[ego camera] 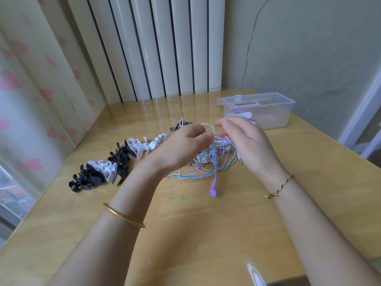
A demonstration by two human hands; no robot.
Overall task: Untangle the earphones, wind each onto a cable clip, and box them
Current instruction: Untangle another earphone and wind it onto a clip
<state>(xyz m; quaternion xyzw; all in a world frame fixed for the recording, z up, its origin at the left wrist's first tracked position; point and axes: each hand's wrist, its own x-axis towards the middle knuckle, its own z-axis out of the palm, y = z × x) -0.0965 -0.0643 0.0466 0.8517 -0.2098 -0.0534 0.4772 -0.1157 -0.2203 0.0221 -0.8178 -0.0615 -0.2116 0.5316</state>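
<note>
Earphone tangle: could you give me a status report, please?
Left hand pinches a white cable; right hand blurred, grip unclear. Earphone tangle unsorted on table. Nothing blocking the clear box.

A white radiator (156, 48) and heart-print curtain (31, 79) border the wooden table (195, 234).

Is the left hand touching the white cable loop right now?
Touching. The head view shows the left hand pinching the white cable loop, which runs straight into its curled fingertips.

earphones (214, 162): pastel tangle, centre | cable clips (115, 159): black/white row, left | box (274, 118): clear, open, back-right
</note>
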